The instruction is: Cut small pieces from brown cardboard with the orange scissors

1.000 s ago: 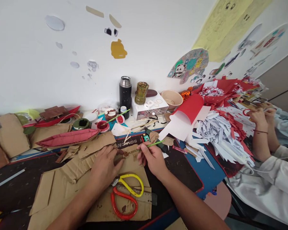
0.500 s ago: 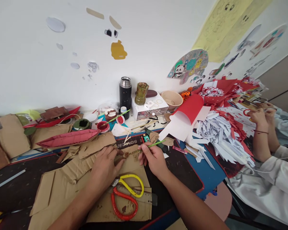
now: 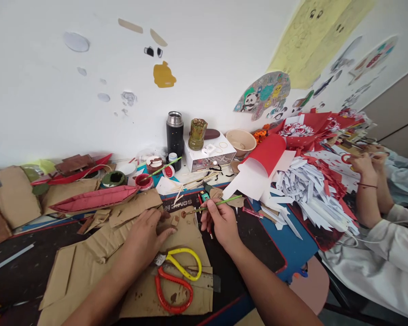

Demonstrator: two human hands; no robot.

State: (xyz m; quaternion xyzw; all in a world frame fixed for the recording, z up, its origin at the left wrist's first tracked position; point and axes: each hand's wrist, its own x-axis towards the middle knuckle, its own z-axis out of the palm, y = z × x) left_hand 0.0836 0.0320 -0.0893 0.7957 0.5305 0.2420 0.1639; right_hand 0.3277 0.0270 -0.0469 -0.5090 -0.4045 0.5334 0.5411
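Note:
My right hand point(image 3: 223, 225) grips a paintbrush point(image 3: 221, 202) with a light green handle. Its bristle end points left, just over a brown paint spot on the cardboard sheet point(image 3: 187, 242). My left hand point(image 3: 149, 233) rests on the cardboard with its thumb apart from the fingers, beside a small scrap of cardboard point(image 3: 175, 220); some fingertips are hidden. Below both hands lie scissors with one yellow loop point(image 3: 199, 267) and one red loop point(image 3: 157, 285). Their blades are mostly out of sight near my left wrist.
Behind my hands are a pink boat-shaped piece point(image 3: 95, 199), a red paint pot point(image 3: 144, 182) with another brush, a black flask point(image 3: 174, 136) and a white box point(image 3: 207, 158). White paper strips point(image 3: 306, 185) pile up at right, near a co-worker's hands point(image 3: 362, 163).
The brush and my right hand have shifted slightly right, and the brush sits flatter. My left thumb has spread away from the fingers and the small scrap. The view has turned slightly.

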